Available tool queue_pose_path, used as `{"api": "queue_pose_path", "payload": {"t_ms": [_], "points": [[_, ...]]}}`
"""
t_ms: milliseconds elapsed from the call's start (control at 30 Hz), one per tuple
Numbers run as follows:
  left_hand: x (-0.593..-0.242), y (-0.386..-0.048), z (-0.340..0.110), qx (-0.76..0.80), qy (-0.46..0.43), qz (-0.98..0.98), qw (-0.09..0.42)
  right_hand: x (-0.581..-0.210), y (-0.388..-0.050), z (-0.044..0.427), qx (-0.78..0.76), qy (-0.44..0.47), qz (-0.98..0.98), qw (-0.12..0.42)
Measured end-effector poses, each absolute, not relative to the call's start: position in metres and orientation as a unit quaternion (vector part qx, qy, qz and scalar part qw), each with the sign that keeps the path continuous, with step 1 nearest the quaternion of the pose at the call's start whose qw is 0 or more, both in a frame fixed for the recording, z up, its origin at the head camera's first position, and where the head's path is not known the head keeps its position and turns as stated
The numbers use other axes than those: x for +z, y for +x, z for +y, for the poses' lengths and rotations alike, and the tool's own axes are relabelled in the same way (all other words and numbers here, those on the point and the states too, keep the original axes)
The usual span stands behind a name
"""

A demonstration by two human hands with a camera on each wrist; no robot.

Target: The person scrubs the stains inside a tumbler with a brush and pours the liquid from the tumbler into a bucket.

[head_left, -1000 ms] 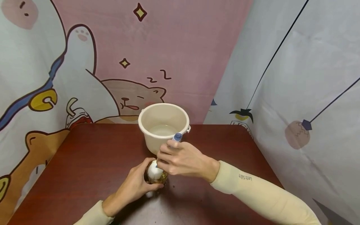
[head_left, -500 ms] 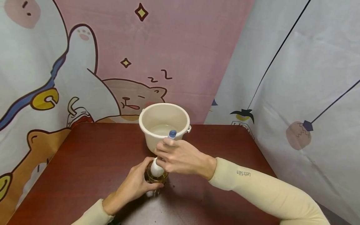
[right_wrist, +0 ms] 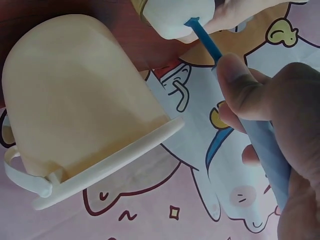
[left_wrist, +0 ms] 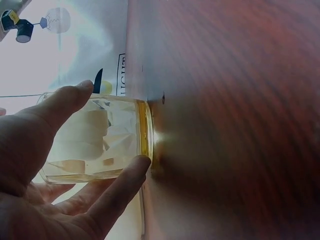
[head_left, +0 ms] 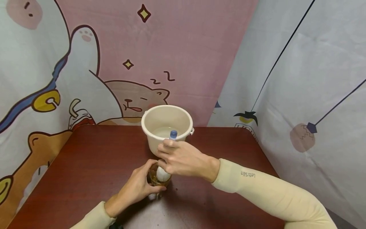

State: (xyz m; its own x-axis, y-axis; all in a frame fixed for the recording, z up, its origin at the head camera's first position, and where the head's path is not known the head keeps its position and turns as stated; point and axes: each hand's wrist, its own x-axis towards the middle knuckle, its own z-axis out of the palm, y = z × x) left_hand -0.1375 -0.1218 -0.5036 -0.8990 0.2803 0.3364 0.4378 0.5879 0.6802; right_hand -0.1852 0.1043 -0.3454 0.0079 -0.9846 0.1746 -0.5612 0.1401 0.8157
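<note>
My left hand (head_left: 137, 183) grips a clear drinking glass (left_wrist: 120, 130), thumb and fingers spread around its side. The glass stands upright, its thick base on or just above the table, and its wall looks amber-tinted. My right hand (head_left: 184, 159) holds a bottle brush by its blue handle (right_wrist: 267, 155), whose end sticks up above the fist. A thin blue neck (right_wrist: 207, 40) joins the handle to the white sponge head (head_left: 163, 175). This head sits inside the glass, against the side nearer my right hand. The right fingers partly cover the glass's mouth.
A cream bucket (head_left: 152, 143) stands just behind my hands, with a little liquid in its bottom and a handle lug on its right. The dark red table (head_left: 100, 159) ends against cartoon-printed curtains (head_left: 194, 57). A small dark object (head_left: 115, 226) shows at the near edge.
My right hand has shifted slightly left and up, and the brush handle stands more upright. The sponge head has moved to the right inside the glass. My left hand stays nearly still.
</note>
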Motion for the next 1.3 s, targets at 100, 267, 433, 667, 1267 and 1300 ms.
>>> {"api": "queue_pose_path", "payload": {"t_ms": [100,267,433,667,1267,1300], "points": [[-0.503,-0.138,-0.122,-0.4,-0.2,-0.889,0.097,-0.345,-0.187,0.105,-0.268,0.596,-0.654,0.382],[-0.502,-0.138,-0.121,-0.393,-0.197,-0.893,0.099,-0.345,-0.189,0.107,-0.267,0.596,-0.653,0.383],[-0.5,-0.137,-0.121,-0.399,-0.199,-0.89,0.099,-0.347,-0.19,0.109,-0.265,0.594,-0.657,0.381],[-0.499,-0.138,-0.122,-0.405,-0.2,-0.887,0.093,-0.35,-0.19,0.111,-0.254,0.589,-0.672,0.37],[-0.501,-0.138,-0.121,-0.405,-0.19,-0.889,0.094,-0.356,-0.183,0.113,-0.218,0.582,-0.697,0.357],[-0.501,-0.138,-0.121,-0.403,-0.189,-0.89,0.093,-0.356,-0.183,0.113,-0.216,0.582,-0.698,0.359]]}}
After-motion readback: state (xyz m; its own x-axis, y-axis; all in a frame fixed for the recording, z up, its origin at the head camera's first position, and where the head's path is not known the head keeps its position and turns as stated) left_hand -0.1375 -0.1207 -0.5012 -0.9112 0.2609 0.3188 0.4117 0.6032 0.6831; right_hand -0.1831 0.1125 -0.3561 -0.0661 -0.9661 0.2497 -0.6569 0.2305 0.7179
